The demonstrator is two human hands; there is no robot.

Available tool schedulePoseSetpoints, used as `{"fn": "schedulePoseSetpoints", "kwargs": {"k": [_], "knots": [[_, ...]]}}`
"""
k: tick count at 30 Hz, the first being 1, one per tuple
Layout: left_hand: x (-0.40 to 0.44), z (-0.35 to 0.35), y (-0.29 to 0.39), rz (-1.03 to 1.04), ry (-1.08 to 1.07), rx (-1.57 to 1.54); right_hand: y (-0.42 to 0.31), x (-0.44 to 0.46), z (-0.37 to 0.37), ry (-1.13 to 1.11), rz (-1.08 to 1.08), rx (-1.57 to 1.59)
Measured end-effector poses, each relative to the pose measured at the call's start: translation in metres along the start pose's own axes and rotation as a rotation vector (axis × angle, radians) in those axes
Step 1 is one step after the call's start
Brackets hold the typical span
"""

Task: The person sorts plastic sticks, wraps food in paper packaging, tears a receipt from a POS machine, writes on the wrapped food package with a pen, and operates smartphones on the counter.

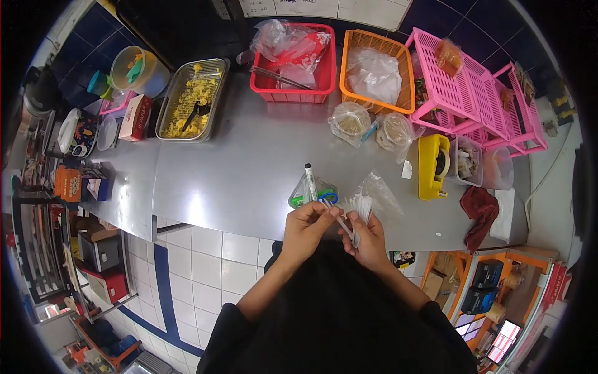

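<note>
My right hand is closed around a bundle of thin white sticks that fan out above its fingers. Beside it, my left hand pinches one or more thin whitish strips, their number unclear, slanting toward the bundle. Just beyond my left hand lies a small clear container with green items, a blue ring-shaped handle and a black-capped white marker. A clear plastic bag rests on the metal table behind my right hand.
A glass tray of yellow food stands back left. Red and orange baskets line the back, with two bagged bundles in front. To the right are a yellow tape dispenser, pink racks and a dark red cloth.
</note>
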State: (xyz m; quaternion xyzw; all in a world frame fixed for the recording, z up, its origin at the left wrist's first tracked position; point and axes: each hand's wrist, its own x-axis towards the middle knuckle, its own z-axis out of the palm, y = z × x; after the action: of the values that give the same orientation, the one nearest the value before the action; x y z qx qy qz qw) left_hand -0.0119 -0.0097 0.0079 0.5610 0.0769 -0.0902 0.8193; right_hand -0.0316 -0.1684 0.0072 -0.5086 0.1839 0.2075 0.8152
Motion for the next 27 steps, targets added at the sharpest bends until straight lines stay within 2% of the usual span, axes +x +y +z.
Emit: {"fn": "schedulePoseSetpoints", "kwargs": {"k": [2,16,27], "knots": [[-0.001,-0.002,0.008,-0.008,-0.012,-0.02,0.001,0.001,-0.001,0.051,-0.01,-0.006],[-0.015,-0.006,0.045,0.006,-0.043,-0.057,0.002,0.006,-0.007,0.045,-0.015,-0.017],[-0.025,0.006,0.065,0.112,-0.005,0.013,0.002,0.007,-0.009,0.058,-0.026,-0.03]]}}
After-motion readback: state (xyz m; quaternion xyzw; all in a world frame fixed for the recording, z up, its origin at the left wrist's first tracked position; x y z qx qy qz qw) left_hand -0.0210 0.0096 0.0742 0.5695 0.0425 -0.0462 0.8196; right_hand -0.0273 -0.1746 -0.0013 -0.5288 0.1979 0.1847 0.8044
